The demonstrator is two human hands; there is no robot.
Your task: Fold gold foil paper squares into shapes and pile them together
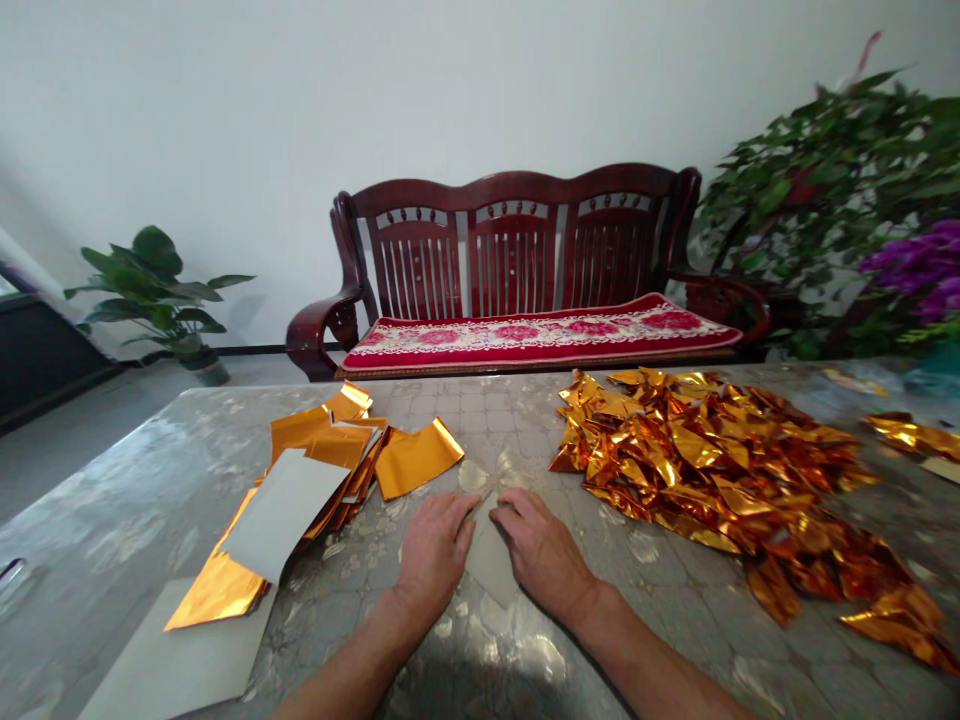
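My left hand (433, 548) and my right hand (541, 550) press down side by side on a small folded sheet of paper (491, 562), its pale grey back facing up, on the table (480, 660). Fingers of both hands lie curled over the sheet's upper edges, pinching a fold. To the left lies a loose stack of flat gold foil sheets (337, 450), some turned grey side up. On the right spreads a large heap of folded gold foil pieces (712, 470).
A dark red wooden bench (517, 270) with a red patterned cushion stands behind the table. A potted plant (154, 290) sits on the floor at left. Leafy plants with purple flowers (847, 210) crowd the right. Another grey sheet (172, 660) lies at the table's near left.
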